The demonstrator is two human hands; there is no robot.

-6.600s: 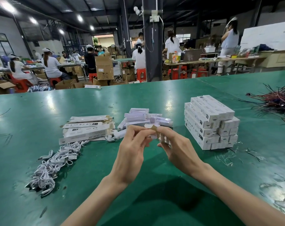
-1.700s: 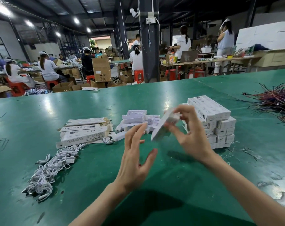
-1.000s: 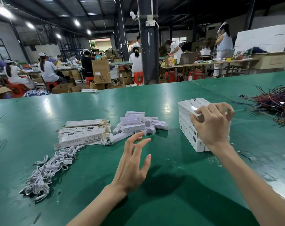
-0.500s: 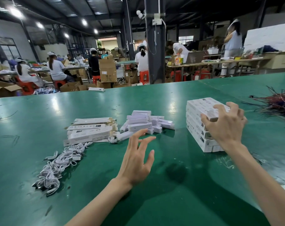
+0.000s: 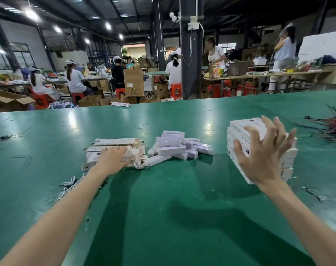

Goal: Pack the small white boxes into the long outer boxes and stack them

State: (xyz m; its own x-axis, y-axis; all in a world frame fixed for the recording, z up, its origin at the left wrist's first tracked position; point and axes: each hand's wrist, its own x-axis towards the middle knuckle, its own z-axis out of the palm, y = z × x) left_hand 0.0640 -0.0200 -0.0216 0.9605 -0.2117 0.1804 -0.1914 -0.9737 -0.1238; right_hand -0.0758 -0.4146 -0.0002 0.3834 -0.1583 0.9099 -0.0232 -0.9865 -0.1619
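Note:
A stack of packed long white boxes (image 5: 246,125) stands on the green table (image 5: 163,204) at the right. My right hand (image 5: 263,158) is in front of it with fingers spread and holds nothing; its thumb lies by the stack's near side. A loose heap of small white boxes (image 5: 175,146) lies in the middle. To its left is a pile of flat long outer boxes (image 5: 115,141). My left hand (image 5: 110,160) rests on top of that pile, fingers laid over the uppermost box.
White coiled cables (image 5: 70,184) lie near my left forearm. A tangle of dark and red wires (image 5: 334,128) sits at the far right edge. Beyond the table, people work at other benches among cardboard cartons (image 5: 133,82) and a dark pillar (image 5: 189,54).
My left hand has reached forward and left from mid-table onto the pile of flat outer boxes. My right hand has let go of the stack's top box and spread its fingers.

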